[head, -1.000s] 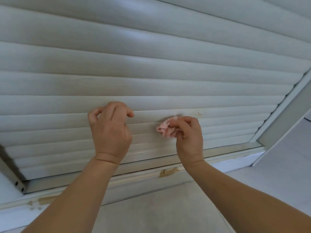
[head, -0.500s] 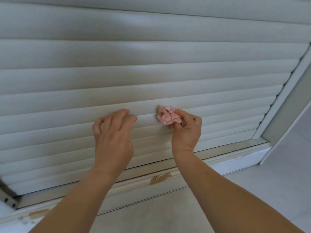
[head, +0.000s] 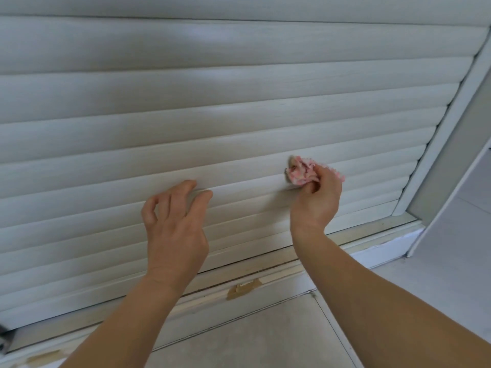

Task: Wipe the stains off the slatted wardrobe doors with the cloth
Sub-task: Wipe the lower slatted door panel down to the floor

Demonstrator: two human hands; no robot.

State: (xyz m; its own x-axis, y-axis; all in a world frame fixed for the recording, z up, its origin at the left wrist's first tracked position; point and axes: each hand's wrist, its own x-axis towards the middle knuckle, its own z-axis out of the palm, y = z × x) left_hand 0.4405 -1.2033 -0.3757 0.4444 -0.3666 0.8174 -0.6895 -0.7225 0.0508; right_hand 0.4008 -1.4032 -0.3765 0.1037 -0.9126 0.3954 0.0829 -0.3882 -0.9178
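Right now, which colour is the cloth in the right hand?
The cloth in the right hand is pink and white, seen in the head view.

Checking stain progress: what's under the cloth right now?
The right hand presses the bunched pink cloth against a slat of the wardrobe door. A dark smudge shows at its left edge; the slat beneath is covered.
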